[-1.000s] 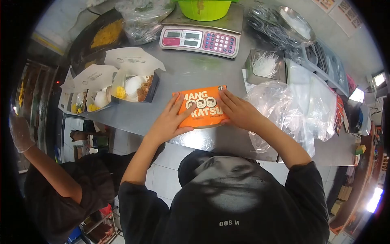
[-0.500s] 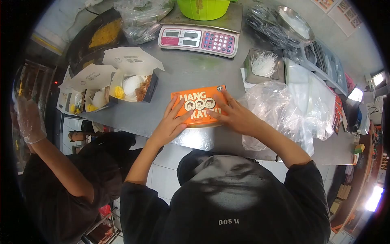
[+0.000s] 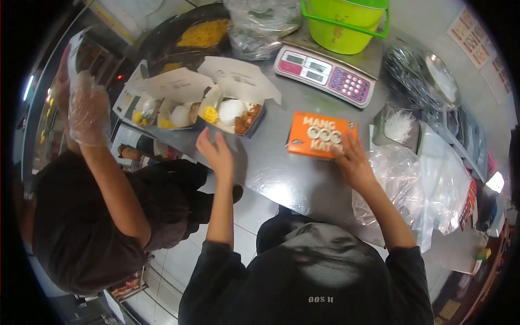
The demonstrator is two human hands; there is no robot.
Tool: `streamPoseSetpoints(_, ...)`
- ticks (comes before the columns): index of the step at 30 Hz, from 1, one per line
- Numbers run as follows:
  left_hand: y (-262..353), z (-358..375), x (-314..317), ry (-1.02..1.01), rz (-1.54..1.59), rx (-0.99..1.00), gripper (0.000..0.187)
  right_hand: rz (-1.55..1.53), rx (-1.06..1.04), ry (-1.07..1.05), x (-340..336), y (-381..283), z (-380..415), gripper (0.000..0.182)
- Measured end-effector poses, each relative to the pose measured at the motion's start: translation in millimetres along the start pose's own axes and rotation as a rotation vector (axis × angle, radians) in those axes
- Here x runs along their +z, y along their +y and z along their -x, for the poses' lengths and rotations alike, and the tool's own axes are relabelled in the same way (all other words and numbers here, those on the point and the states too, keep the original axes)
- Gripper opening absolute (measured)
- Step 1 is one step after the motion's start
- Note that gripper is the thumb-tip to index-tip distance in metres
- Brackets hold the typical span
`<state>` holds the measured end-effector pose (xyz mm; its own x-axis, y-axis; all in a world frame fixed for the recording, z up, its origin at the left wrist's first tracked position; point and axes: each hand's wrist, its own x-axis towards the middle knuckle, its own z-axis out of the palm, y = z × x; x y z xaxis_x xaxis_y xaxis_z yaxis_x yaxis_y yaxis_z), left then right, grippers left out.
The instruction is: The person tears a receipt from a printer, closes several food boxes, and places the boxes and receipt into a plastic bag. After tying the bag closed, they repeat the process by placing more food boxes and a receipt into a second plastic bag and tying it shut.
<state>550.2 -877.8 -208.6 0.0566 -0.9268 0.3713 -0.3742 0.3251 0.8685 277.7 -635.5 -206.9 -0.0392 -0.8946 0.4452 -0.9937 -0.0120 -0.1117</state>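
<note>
A closed orange meal box (image 3: 319, 135) printed "MANG KATSU" lies flat on the steel table. My right hand (image 3: 355, 160) rests on its lower right corner, fingers stretched out and not wrapped around it. My left hand (image 3: 216, 154) is off the box, held at the table's front edge with fingers apart and nothing in it. Just beyond those fingertips stands an open meal box (image 3: 252, 127) with a rounded mound of rice (image 3: 232, 112), yellow pieces (image 3: 210, 114) and brown chopped food (image 3: 246, 120). More open boxes (image 3: 179, 89) with food stand left of it.
A co-worker's gloved hand (image 3: 89, 114) is raised at left, by a white object. At the back are a digital scale (image 3: 325, 76), a green bucket (image 3: 346, 24) and a pan of yellow food (image 3: 203, 33). Plastic bags (image 3: 392, 179) and a metal container (image 3: 398, 127) sit at right.
My left hand has left the orange box and moved left towards the open boxes. My right hand stays on the orange box. The camera view has shifted left.
</note>
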Motion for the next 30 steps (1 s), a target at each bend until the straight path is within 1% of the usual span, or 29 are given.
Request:
streamPoseSetpoints(2, -78, -53, 12, -0.002, -0.068, -0.188, 0.045, 0.107, 0.045, -0.04, 6, 14, -7, 0.043)
streamPoseSetpoints(3, -68, -56, 11, -0.088, 0.056, -0.262, 0.045, 0.169, 0.069, -0.054, 4, 15, -15, 0.043)
streamPoseSetpoints(5, -43, -57, 21, -0.269, 0.318, -0.396, 0.046, 0.151, 0.162, -0.102, -11, 8, -34, 0.045)
streamPoseSetpoints(6, -37, -53, 26, -0.245, 0.325, -0.404, 0.047, 0.146, 0.212, -0.121, -21, 0, -48, 0.046)
streamPoseSetpoints(8, -26, -30, 29, -0.212, 0.333, -0.423, 0.051, -0.033, 0.255, 0.013, -33, -12, -79, 0.054)
streamPoseSetpoints(9, -18, -12, 33, -0.146, 0.381, -0.472, 0.053, -0.125, 0.276, 0.074, -36, -16, -95, 0.058)
streamPoseSetpoints(10, -9, 9, 36, -0.08, 0.427, -0.522, 0.054, -0.228, 0.259, 0.126, -37, -22, -113, 0.063)
streamPoseSetpoints(11, 14, 31, 31, -0.083, 0.435, -0.583, 0.053, -0.335, 0.243, 0.174, -33, -28, -131, 0.069)
streamPoseSetpoints(12, 33, 46, 21, -0.088, 0.44, -0.64, 0.051, -0.379, 0.198, 0.206, -27, -33, -149, 0.074)
streamPoseSetpoints(13, 32, 57, 9, -0.047, 0.296, -0.57, 0.05, -0.42, 0.153, 0.236, -21, -35, -166, 0.078)
streamPoseSetpoints(15, 27, 59, -12, 0.028, 0.022, -0.414, 0.048, -0.513, 0.186, 0.252, -1, -39, -197, 0.071)
streamPoseSetpoints(16, 21, 42, -22, 0.089, -0.083, -0.071, 0.048, -0.562, 0.201, 0.255, 6, -36, -207, 0.067)
streamPoseSetpoints(17, 15, 21, -32, 0.151, -0.191, 0.265, 0.047, -0.571, 0.231, 0.085, 8, -28, -218, 0.059)
streamPoseSetpoints(19, 64, -35, -38, -0.018, -0.154, 0.557, 0.048, -0.584, 0.284, -0.263, 12, -20, -230, 0.045)
streamPoseSetpoints(21, 89, -89, -21, -0.25, -0.096, 0.782, 0.05, -0.762, 0.188, -0.305, 19, -26, -222, 0.033)
streamPoseSetpoints(22, 94, -108, -16, -0.462, -0.15, 0.525, 0.05, -0.839, 0.132, -0.33, 20, -27, -220, 0.028)
streamPoseSetpoints(23, 96, -126, -13, -0.665, -0.192, 0.262, 0.051, -0.791, -0.1, -0.216, 19, -33, -217, 0.026)
streamPoseSetpoints(24, 95, -136, -15, -0.865, -0.23, -0.005, 0.052, -0.77, -0.137, -0.259, 20, -38, -213, 0.027)
streamPoseSetpoints(26, 74, -131, -26, -0.984, -0.572, 0.115, 0.056, -0.728, -0.209, -0.331, 26, -48, -208, 0.03)
streamPoseSetpoints(27, 62, -121, -32, -1.04, -0.748, 0.175, 0.059, -0.661, -0.228, -0.347, 27, -57, -200, 0.033)
streamPoseSetpoints(29, 43, -91, -53, -1.009, -0.513, 0.1, 0.057, -0.534, -0.258, -0.373, 29, -82, -177, 0.039)
streamPoseSetpoints(30, 16, -75, -61, -0.868, -0.502, 0.168, 0.056, -0.515, -0.271, -0.362, 32, -92, -169, 0.042)
